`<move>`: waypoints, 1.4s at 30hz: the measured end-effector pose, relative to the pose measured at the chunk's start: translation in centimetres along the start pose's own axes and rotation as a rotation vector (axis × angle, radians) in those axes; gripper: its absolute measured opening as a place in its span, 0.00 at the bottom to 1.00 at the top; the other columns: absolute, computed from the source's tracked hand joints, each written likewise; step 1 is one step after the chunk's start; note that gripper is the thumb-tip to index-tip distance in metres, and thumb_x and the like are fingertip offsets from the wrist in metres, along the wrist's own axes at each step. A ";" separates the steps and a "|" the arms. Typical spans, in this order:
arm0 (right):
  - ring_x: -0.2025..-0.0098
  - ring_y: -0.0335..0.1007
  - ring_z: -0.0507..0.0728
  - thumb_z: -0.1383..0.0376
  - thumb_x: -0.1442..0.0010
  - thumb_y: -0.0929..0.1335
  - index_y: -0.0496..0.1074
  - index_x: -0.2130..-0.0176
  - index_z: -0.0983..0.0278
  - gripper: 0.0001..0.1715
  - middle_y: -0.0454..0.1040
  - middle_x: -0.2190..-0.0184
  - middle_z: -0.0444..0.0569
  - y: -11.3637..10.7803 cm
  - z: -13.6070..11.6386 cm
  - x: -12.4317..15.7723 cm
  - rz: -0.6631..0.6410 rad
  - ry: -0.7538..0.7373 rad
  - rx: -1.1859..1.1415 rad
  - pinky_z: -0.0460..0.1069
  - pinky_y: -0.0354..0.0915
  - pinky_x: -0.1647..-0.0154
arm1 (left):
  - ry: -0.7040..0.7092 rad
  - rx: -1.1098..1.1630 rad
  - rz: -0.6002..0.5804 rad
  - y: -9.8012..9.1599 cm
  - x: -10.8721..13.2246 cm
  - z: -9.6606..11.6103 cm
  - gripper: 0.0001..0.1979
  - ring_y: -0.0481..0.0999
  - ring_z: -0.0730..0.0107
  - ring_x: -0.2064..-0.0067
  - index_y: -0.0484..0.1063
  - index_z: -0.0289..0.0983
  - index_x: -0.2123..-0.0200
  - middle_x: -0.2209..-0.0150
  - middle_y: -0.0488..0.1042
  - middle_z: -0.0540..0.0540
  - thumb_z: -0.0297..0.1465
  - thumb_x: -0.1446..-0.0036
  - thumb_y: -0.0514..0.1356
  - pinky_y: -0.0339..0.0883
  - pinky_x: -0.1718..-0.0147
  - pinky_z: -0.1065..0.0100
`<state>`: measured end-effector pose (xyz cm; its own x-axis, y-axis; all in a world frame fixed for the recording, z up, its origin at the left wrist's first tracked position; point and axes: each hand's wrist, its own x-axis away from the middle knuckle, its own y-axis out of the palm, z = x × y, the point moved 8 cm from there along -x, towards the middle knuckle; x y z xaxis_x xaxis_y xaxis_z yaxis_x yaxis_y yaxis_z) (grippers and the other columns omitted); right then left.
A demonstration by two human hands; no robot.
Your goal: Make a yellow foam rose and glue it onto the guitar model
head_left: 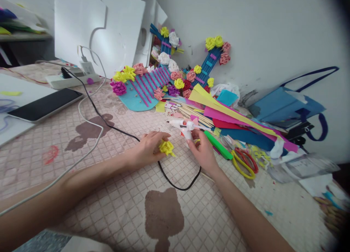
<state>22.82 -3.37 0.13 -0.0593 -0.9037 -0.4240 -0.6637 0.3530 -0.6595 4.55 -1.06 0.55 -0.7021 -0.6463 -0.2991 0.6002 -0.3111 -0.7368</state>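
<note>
Between the fingertips of my left hand (pixel 149 147) is a yellow paper flower (pixel 166 147), its folds facing up and a small tail at its lower edge. My right hand (pixel 203 150) has its fingers round the handle of a white hot glue gun (pixel 186 126), whose dark nozzle points left. A white glue stick (pixel 203 127) sticks out of the gun's back. From the gun a black cord (pixel 180 189) loops below both hands and passes behind my left hand. The flower and the nozzle are apart.
Behind the hands lie flower-covered blue paper guitars (pixel 139 88), wooden sticks (pixel 195 113) and coloured paper strips (pixel 232 113). A green cutter (pixel 218 145) and scissors (pixel 243 164) are on the right. At left are a tablet (pixel 46 104), a power strip (pixel 61 81) and a white cable (pixel 90 153).
</note>
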 end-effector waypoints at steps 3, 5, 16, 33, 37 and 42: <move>0.56 0.68 0.60 0.60 0.41 0.64 0.62 0.52 0.62 0.17 0.70 0.56 0.55 -0.1 0.0 0.1 0.017 0.013 -0.032 0.53 0.67 0.62 | -0.001 -0.009 -0.002 0.0 0.0 0.0 0.23 0.70 0.59 0.50 0.60 0.39 0.49 0.53 0.72 0.43 0.27 0.49 0.59 0.62 0.50 0.55; 0.57 0.68 0.59 0.60 0.41 0.65 0.62 0.54 0.62 0.16 0.70 0.58 0.54 -0.2 -0.1 0.1 0.023 0.014 -0.047 0.53 0.67 0.62 | -0.004 -0.009 -0.006 0.1 0.0 0.0 0.23 0.69 0.59 0.49 0.60 0.39 0.49 0.52 0.72 0.43 0.27 0.49 0.59 0.61 0.50 0.54; 0.58 0.68 0.58 0.60 0.42 0.65 0.62 0.55 0.62 0.15 0.70 0.58 0.53 -0.7 0.3 0.4 0.043 0.037 -0.033 0.52 0.66 0.65 | -0.020 0.028 -0.011 0.2 0.0 -0.4 0.24 0.69 0.59 0.48 0.60 0.39 0.49 0.51 0.71 0.43 0.28 0.50 0.60 0.61 0.49 0.54; 0.62 0.67 0.56 0.70 0.38 0.62 0.70 0.61 0.60 0.09 0.69 0.67 0.49 0.2 -7.9 3.9 -0.078 -0.346 0.041 0.52 0.66 0.60 | 0.012 0.026 0.014 0.2 0.1 -0.2 0.24 0.69 0.60 0.49 0.60 0.38 0.48 0.53 0.71 0.43 0.27 0.49 0.61 0.62 0.50 0.56; 0.61 0.66 0.55 0.70 0.37 0.61 0.71 0.60 0.61 0.10 0.69 0.66 0.49 1.3 -8.0 4.2 -0.129 -0.332 0.009 0.52 0.66 0.59 | 0.020 0.015 0.023 0.2 0.1 -0.2 0.23 0.69 0.60 0.50 0.60 0.37 0.48 0.53 0.70 0.42 0.28 0.48 0.60 0.62 0.51 0.55; 0.60 0.66 0.56 0.69 0.37 0.62 0.70 0.61 0.61 0.09 0.68 0.66 0.49 1.5 -7.5 4.1 -0.138 -0.312 -0.003 0.52 0.66 0.59 | 0.028 0.021 0.025 0.3 0.2 -0.4 0.22 0.69 0.59 0.49 0.61 0.38 0.49 0.53 0.70 0.42 0.30 0.47 0.60 0.63 0.51 0.55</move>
<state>15.98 -8.38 2.08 0.2622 -0.8252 -0.5003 -0.6514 0.2311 -0.7227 4.45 -0.98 0.03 -0.6970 -0.6345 -0.3340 0.6252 -0.3096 -0.7165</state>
